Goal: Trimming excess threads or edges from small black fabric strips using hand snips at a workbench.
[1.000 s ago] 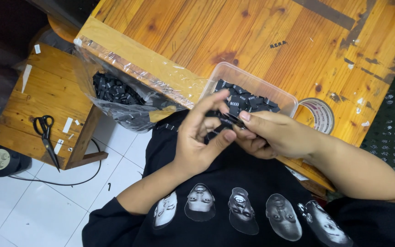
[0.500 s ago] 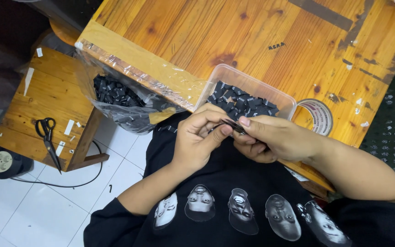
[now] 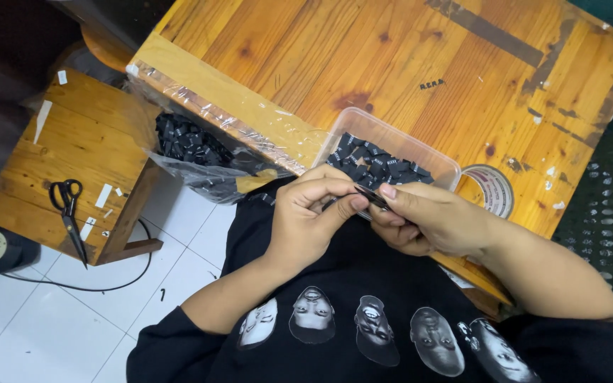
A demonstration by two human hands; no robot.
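Black label (image 3: 372, 196) pinched between left hand (image 3: 306, 220) and right hand (image 3: 427, 220) — mostly hidden by fingers.

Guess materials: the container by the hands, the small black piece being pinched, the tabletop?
Container: clear plastic, contents visible through wall. Black piece, pinched between left hand and right hand: thin, probably woven fabric; unsure. Tabletop: varnished wood, grain and knots show.

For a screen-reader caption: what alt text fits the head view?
Two hands, left hand and right hand, pinch a small black label above a clear tub of black labels on a wooden table; scissors lie on a stool.
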